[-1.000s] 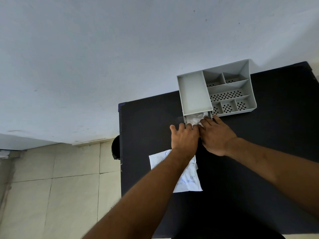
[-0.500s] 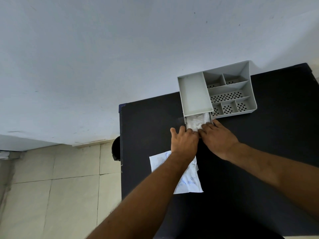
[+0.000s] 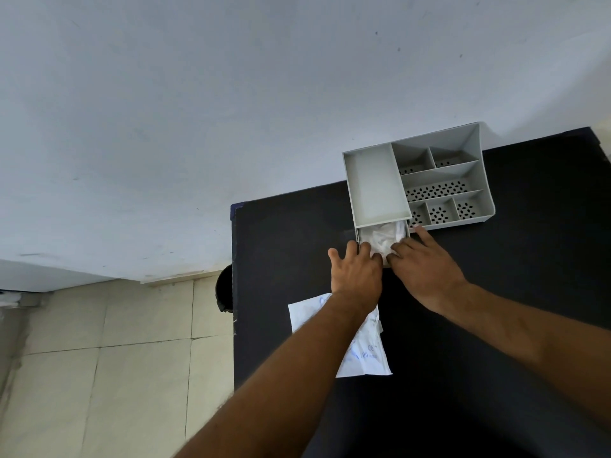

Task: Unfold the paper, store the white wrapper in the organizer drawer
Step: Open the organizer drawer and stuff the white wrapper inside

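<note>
The only legible print was on the white paper [image 3: 369, 362], which lay on the black table [image 3: 281, 259] on the person's side of the grey organizer [image 3: 373, 186]. At the end of the sheet farthest from the organizer stood a small blue "CE" mark. Just beyond it, farther again from the organizer, was a blue number reading "100", followed by letters too small to make out. Other blue print curved out from under a forearm lying across the sheet, too blurred to read.
</note>
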`<state>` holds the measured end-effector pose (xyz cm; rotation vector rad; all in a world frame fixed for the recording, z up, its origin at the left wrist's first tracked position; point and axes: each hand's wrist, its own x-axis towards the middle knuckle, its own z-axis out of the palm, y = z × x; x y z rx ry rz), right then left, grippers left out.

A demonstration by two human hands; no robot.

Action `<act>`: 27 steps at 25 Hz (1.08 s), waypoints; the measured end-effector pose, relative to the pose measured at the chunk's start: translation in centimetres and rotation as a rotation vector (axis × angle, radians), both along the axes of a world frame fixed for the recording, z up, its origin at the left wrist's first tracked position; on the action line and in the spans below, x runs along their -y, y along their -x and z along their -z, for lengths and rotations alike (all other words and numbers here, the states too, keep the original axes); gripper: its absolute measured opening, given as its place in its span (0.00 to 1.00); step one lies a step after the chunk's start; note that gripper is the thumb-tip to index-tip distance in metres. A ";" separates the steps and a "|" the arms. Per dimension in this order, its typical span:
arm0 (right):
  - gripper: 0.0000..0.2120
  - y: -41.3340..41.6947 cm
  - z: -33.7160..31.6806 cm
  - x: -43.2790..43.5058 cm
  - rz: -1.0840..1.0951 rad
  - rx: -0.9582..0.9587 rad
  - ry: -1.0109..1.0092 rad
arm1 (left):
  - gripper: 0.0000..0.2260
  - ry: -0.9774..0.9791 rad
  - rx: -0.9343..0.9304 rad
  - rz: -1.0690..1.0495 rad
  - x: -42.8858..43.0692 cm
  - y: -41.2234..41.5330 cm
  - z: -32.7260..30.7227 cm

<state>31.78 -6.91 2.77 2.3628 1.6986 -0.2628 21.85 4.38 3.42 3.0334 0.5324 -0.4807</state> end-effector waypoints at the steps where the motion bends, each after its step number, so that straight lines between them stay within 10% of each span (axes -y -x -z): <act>1: 0.15 0.1 0.2 0.0 0.006 0.009 -0.018 | 0.12 -0.004 0.010 0.001 0.0 0.0 0.0; 9: 0.17 -0.5 -0.6 -1.0 -0.010 0.014 0.065 | 0.07 -0.038 0.084 -0.006 0.3 0.5 0.2; 18: 0.08 -1.2 0.7 0.4 0.074 -0.033 -0.276 | 0.07 0.002 0.257 0.011 -0.8 0.0 0.7; 27: 0.29 -2.9 1.8 -0.9 0.199 -0.044 -0.359 | 0.31 0.138 0.109 -0.078 -2.4 -1.7 0.5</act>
